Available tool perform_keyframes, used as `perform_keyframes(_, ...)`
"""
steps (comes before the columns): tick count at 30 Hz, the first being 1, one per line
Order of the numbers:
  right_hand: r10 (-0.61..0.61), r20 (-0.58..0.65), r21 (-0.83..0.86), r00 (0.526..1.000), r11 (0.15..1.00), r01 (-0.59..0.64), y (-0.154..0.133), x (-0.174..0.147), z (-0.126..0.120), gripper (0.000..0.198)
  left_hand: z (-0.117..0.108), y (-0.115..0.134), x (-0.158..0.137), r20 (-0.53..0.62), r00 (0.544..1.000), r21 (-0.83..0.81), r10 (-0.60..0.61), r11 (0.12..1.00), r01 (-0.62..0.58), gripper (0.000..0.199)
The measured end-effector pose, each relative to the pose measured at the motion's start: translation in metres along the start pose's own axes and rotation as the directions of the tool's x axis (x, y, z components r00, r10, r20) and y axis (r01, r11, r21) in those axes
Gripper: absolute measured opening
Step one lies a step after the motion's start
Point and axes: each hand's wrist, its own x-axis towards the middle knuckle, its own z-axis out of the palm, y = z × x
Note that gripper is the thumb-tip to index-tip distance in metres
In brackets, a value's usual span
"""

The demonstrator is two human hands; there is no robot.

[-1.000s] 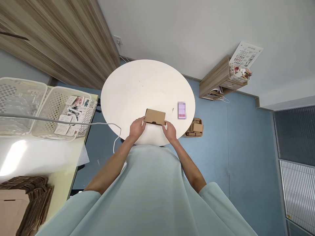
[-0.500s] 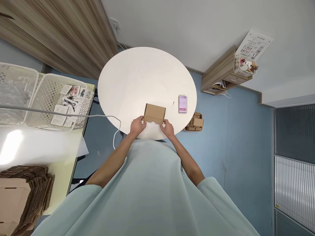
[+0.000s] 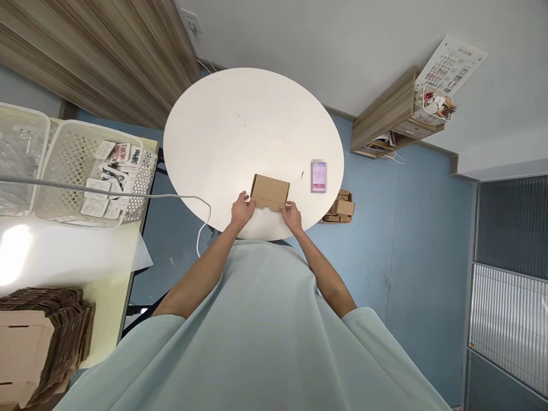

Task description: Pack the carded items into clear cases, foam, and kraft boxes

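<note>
A small brown cardboard box (image 3: 270, 190), its lid down, lies near the front edge of the white round table (image 3: 222, 131). At the box's near left corner is my left hand (image 3: 242, 210), its thumb against the cardboard and its fingers bent beside the side wall. My right hand (image 3: 292, 217) grips the near right corner between thumb and fingers. A flap with a wavy edge runs along the box's near side. What is inside the box cannot be seen.
A phone (image 3: 318, 176) lies on the table to the right. Folded boxes fill a container (image 3: 341, 207) on the floor. At left, white baskets (image 3: 81, 171) hold cards and plastic bags, near stacked flat cardboard (image 3: 55, 337). A white cable (image 3: 171, 196) crosses to the table edge.
The view has shifted slightly. Both hands have moved a little up along the box's near corners, and the left fingers now stand more apart from its side. The box stays nearly in place.
</note>
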Motion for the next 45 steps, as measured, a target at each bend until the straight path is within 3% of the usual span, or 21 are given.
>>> perform_keyframes(6,-0.147,0.037,0.048,0.988,0.988,0.145,-0.006,-0.004,0.000,0.042,-0.003,0.004,0.002,0.121,0.991,-0.079,0.058,0.996,-0.049,0.049)
perform_keyframes(12,-0.245,0.075,0.090,0.967,0.967,0.238,-0.018,-0.026,-0.023,0.042,-0.018,0.019,-0.027,0.046,0.987,0.058,0.151,0.986,-0.154,0.063)
perform_keyframes(17,-0.198,0.064,-0.048,0.978,0.978,0.201,-0.026,-0.037,-0.045,0.049,-0.029,0.023,-0.038,0.057,0.977,0.168,0.205,0.963,-0.212,0.071)
perform_keyframes(23,-0.136,0.036,-0.152,0.990,0.979,0.140,-0.034,-0.028,-0.050,0.052,-0.031,0.018,-0.027,0.186,0.958,0.131,0.219,0.960,-0.245,0.059)
perform_keyframes(32,-0.213,0.102,-0.063,0.972,0.973,0.220,-0.038,-0.012,-0.058,0.042,-0.032,0.017,-0.014,0.044,0.969,0.101,0.243,0.964,-0.246,0.041)
perform_keyframes(40,-0.287,0.055,-0.078,0.956,0.954,0.291,-0.034,-0.008,-0.072,0.034,-0.040,0.023,-0.012,0.133,0.963,0.133,0.234,0.959,-0.251,0.035)
perform_keyframes(45,-0.248,0.079,-0.113,0.965,0.960,0.256,-0.030,-0.002,-0.072,0.037,-0.037,0.020,-0.015,0.184,0.963,0.121,0.198,0.968,-0.222,0.037)
